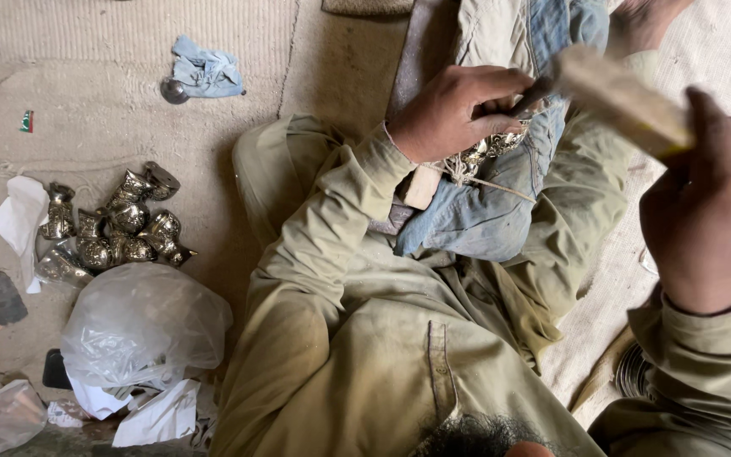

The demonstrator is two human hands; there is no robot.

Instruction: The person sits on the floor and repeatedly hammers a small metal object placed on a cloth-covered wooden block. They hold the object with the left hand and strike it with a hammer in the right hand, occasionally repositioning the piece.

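My left hand (458,110) is closed around a thin metal tool and presses a small ornate silver metal piece (488,148) against a blue cloth (484,211) on my lap. My right hand (708,203) is raised and grips a worn wooden mallet-like block (623,97), which is blurred, above and to the right of the metal piece. The tool's tip is hidden under my left fingers. I sit cross-legged in olive clothes.
A heap of several embossed silver metal cups (116,224) lies on the beige mat at left. Near it are a white cloth (19,216), a clear plastic bag (141,326), crumpled paper (158,415), and a blue rag (205,72) by a small metal ball.
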